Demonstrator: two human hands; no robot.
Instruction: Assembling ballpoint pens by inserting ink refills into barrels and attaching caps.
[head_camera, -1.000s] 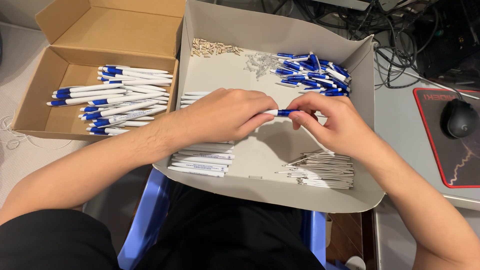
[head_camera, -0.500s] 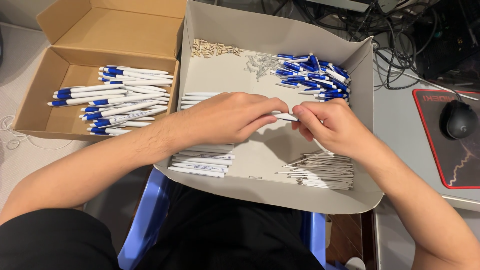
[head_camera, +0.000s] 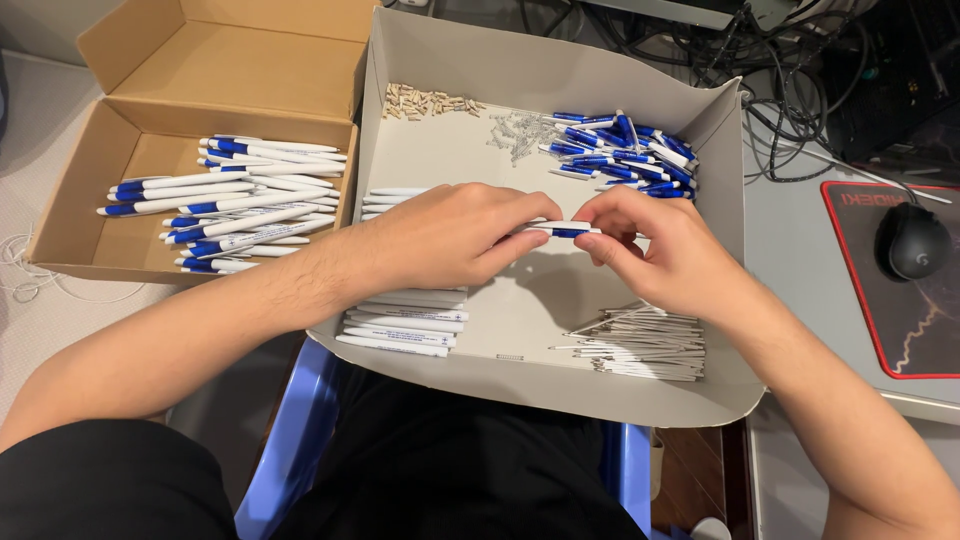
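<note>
Both my hands meet over a white cardboard tray (head_camera: 730, 250) on my lap. My left hand (head_camera: 455, 240) and my right hand (head_camera: 655, 250) grip the two ends of one white and blue pen (head_camera: 565, 230), held level between the fingertips. White pen barrels (head_camera: 400, 325) lie under my left wrist. Thin ink refills (head_camera: 640, 345) are heaped under my right wrist. Blue pen tips (head_camera: 625, 145) are piled at the tray's far right, with small springs (head_camera: 515, 130) and tan bits (head_camera: 430, 100) along the far wall.
A brown cardboard box (head_camera: 95, 190) to the left holds several assembled white and blue pens (head_camera: 230, 205). On the right a black computer mouse (head_camera: 915, 240) rests on a dark mouse pad with red edging (head_camera: 905, 330). Tangled cables (head_camera: 790, 60) lie behind the tray. A blue chair edge (head_camera: 295, 440) shows below.
My hands came closer together around the pen, and the blue section between them is now mostly covered by fingers.
</note>
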